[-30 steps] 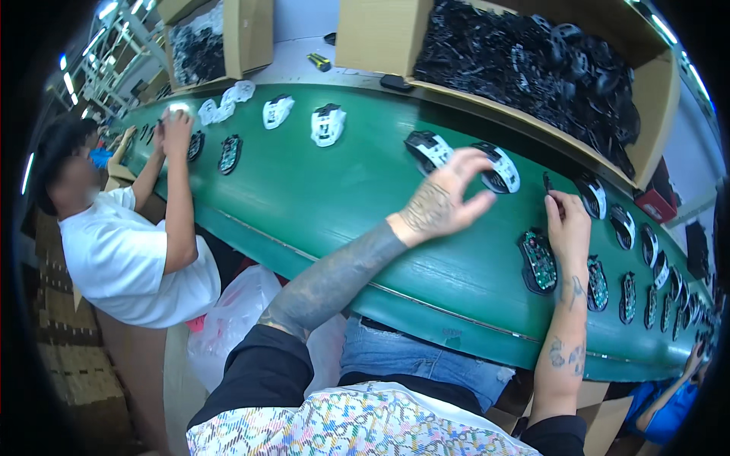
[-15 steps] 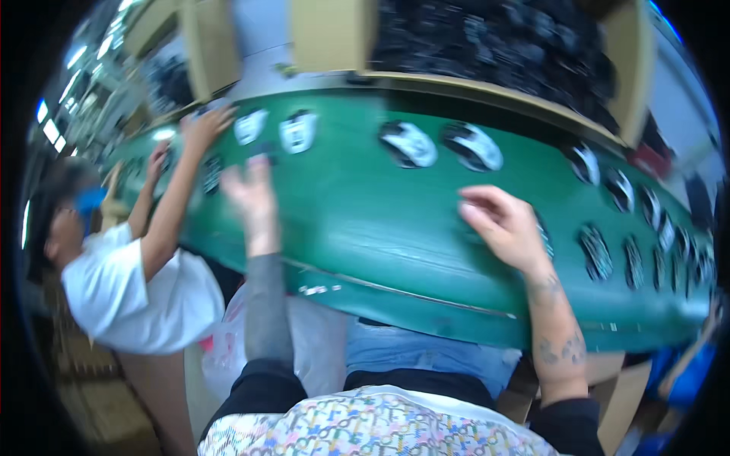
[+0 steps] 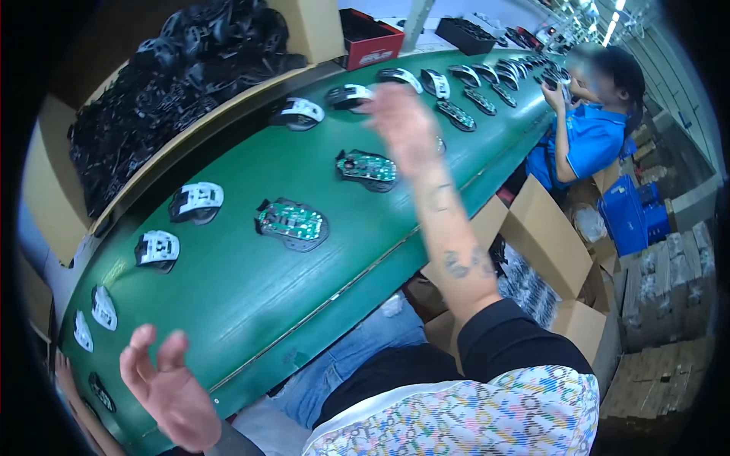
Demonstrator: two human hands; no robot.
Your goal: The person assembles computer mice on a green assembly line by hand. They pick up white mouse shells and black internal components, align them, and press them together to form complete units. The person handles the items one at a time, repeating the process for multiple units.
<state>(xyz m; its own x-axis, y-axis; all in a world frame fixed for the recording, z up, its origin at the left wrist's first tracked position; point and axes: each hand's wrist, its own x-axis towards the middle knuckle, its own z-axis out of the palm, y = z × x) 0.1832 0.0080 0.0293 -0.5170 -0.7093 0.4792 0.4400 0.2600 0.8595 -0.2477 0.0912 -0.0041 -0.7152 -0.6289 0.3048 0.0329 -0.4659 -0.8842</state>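
My left hand [image 3: 169, 391] is raised over the near left part of the green belt, fingers loosely curled and apart, holding nothing. My right hand [image 3: 404, 131] is stretched out over the belt and smeared by motion; its fingertips overlap the edge of a black-and-white computer mouse shell [image 3: 350, 97]. Whether they touch it I cannot tell. Just left of that arm lies a mouse base with a green circuit board [image 3: 366, 169]. Another circuit-board base [image 3: 292, 223] rests mid-belt between my hands. Along the far side, mouse shells [image 3: 196, 202] stand in a row.
Beyond the green belt [image 3: 220, 304] stands a large carton of black plastic parts [image 3: 160, 99], with a red box [image 3: 371, 39] beside it. At right, a person in a blue shirt [image 3: 589, 137] handles something at the belt. Open cartons [image 3: 549, 235] stand near my right arm. Another person's arm [image 3: 76, 395] shows at lower left.
My view has swung to the right, bringing the blue-shirted person into sight. My right hand has reached out to the far row of shells, while my left hand is lower and nearer me.
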